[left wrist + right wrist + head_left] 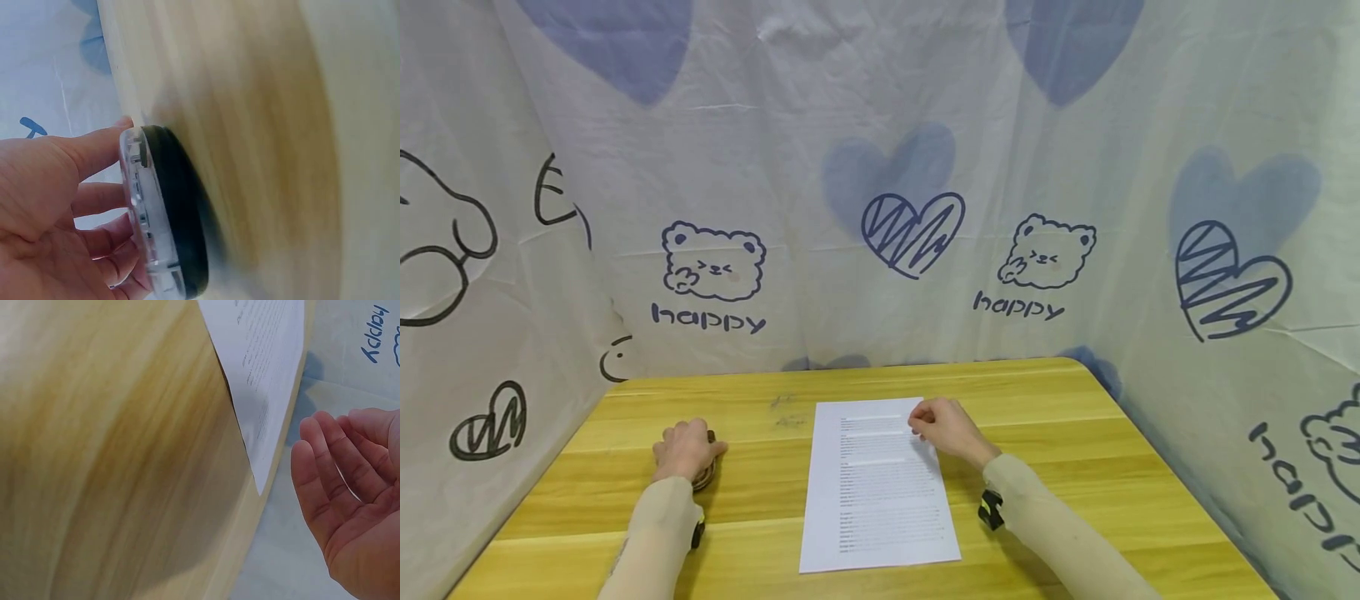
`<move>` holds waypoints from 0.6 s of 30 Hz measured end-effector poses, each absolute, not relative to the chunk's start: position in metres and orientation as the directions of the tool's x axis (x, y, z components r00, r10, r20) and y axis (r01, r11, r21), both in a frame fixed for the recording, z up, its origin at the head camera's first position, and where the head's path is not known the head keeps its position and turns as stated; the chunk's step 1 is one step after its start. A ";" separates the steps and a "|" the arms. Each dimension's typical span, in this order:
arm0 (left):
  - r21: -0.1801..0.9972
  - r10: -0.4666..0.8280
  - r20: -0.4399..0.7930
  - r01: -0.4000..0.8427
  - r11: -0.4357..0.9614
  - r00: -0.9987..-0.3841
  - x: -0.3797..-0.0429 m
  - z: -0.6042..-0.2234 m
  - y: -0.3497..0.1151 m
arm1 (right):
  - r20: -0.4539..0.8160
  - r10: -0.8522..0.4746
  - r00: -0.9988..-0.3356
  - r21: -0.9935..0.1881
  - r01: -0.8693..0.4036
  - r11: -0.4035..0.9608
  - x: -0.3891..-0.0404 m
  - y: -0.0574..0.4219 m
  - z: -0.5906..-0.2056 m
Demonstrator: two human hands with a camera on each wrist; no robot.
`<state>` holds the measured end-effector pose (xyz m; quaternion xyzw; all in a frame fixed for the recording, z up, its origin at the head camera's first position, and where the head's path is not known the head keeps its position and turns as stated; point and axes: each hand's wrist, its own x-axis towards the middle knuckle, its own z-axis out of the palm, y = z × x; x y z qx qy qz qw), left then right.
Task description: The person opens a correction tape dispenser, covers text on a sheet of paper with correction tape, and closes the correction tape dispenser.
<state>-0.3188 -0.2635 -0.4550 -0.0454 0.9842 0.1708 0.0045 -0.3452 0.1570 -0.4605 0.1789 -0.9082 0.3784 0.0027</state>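
Note:
On the left of the table my left hand (683, 450) grips a flat round object (706, 478), mostly hidden under the palm in the head view. The left wrist view shows this object's clear casing and dark base (181, 212), with the thumb at one end and the fingers along the clear side; its exact kind cannot be told. A white printed sheet of paper (880, 500) lies flat in the middle. Over its upper right corner is my right hand (951, 429), fingers loosely bent and holding nothing. In the right wrist view a gap separates these fingers (309, 481) from the sheet.
The wooden table (1045, 417) has rounded far corners and faint dark marks left of the sheet. A white curtain (820, 275) with printed hearts and bears hangs close behind the table and at both sides.

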 end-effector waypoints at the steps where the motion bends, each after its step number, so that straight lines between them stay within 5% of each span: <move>1: 0.337 -0.088 -0.027 -0.092 0.937 -0.996 -0.318 -0.455 -0.264 | 0.140 -0.323 -0.936 -0.685 -0.327 0.651 -0.345 0.157 -0.461; 18: 0.326 -0.087 -0.068 -0.105 0.939 -0.994 -0.323 -0.451 -0.248 | 0.147 -0.221 -0.964 -0.626 -0.264 0.734 -0.344 0.164 -0.461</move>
